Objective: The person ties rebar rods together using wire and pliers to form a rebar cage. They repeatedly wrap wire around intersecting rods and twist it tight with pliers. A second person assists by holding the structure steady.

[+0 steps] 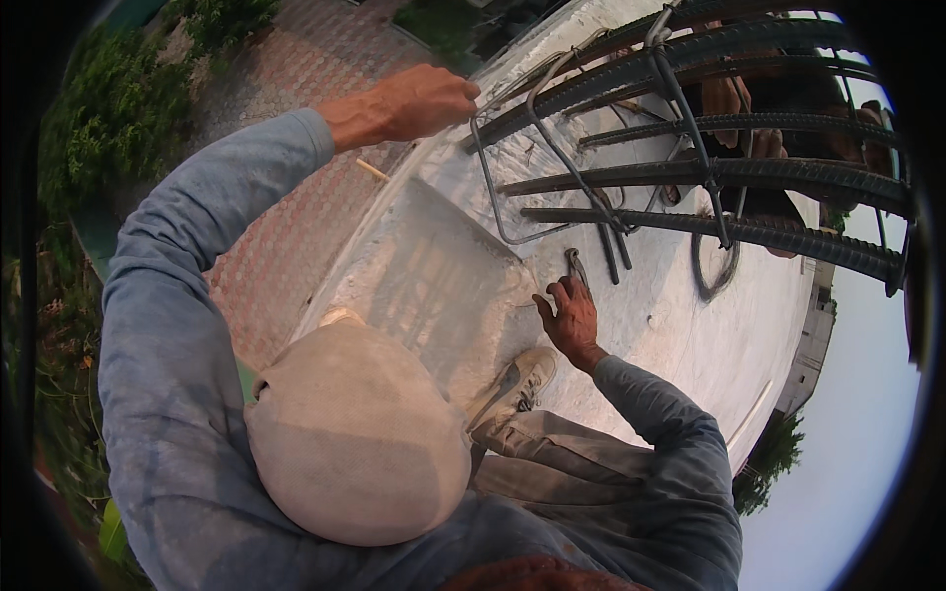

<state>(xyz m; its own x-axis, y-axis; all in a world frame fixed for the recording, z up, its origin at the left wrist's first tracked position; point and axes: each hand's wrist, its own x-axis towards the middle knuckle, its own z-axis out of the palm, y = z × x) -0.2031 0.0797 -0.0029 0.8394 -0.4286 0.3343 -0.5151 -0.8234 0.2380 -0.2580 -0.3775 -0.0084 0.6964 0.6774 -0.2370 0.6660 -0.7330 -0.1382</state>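
My left hand (429, 101) is closed at the slab's outer edge, beside the corner of a thin bent steel stirrup (490, 187). What its fingers pinch, if anything, is too small to tell. Low over the slab, my right hand (572, 320) has its thumb and fingers apart. Its fingertips reach a small dark metal hand tool, which looks like pincers (574, 262); the fingers partly cover it. Thick ribbed rebars (680, 175) run from the upper right through several stirrups, their ends pointing toward me.
The pale concrete slab (631, 364) drops at its left edge to a paved yard (286, 246) far below. A wire coil (714, 266) lies under the rebars. Another person's hands (726, 103) show behind the bars. My shoe (522, 384) stands near my right hand.
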